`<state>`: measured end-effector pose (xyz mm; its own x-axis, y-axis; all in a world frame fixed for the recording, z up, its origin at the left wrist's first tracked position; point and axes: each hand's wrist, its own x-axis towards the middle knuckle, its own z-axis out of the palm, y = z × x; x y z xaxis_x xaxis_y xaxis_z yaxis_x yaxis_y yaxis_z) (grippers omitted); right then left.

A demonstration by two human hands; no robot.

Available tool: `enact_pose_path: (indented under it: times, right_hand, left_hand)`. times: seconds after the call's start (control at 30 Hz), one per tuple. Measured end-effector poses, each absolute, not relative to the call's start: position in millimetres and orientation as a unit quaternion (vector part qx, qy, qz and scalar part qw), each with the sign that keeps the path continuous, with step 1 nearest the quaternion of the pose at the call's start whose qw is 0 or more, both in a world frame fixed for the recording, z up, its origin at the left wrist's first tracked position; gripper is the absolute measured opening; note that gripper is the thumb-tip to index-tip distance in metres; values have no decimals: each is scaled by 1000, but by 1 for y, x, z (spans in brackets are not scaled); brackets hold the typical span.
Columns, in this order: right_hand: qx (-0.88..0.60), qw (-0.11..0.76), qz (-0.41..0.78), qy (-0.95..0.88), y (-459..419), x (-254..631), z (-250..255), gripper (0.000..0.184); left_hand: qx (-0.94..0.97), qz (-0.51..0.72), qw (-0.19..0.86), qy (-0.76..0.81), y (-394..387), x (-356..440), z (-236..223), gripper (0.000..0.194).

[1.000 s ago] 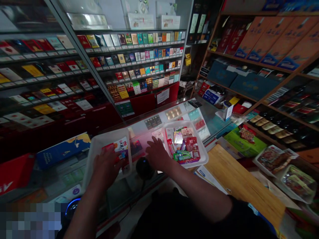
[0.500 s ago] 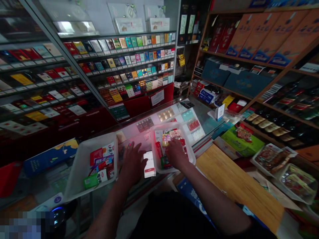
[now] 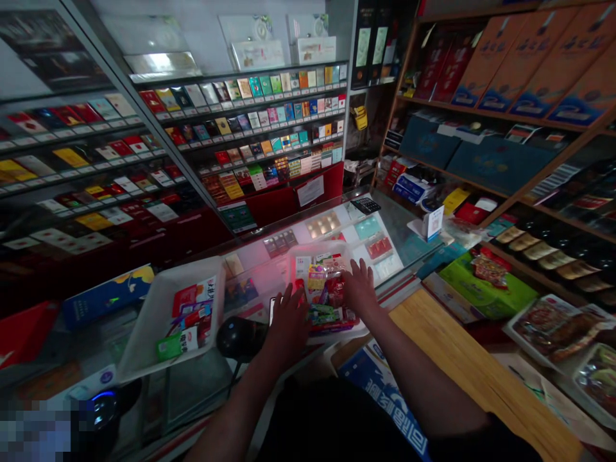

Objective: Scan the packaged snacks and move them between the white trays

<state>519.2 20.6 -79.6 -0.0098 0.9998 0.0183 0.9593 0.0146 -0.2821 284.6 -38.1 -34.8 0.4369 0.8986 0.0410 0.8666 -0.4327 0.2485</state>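
Beside the right hand [image 3: 359, 287], small packets [image 3: 325, 292]

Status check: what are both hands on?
Right hand on small packets in white tray; left hand at tray's edge; black round device near left hand.

2 hands [image 3: 287, 326], 2 wht plastic trays [image 3: 139, 350], 1 calc [image 3: 366, 205], 1 barcode scanner [image 3: 239, 339].
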Motion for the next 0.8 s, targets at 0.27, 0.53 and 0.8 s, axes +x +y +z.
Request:
enact_pose_path:
  times: [0.27, 0.53, 0.8]
  right_hand:
    - [-649, 226, 104, -719, 25, 525, -69, 25]
    - [-535, 356, 151, -751, 18, 528, -16, 21]
    - [-478, 440, 268, -712, 15, 514, 10, 17]
  left_hand:
    - [820, 109, 117, 549, -37, 295, -44, 32]
    - [767, 242, 160, 572, -20, 294, -55, 36]
    - [565, 359, 440, 599, -17, 288, -44, 29]
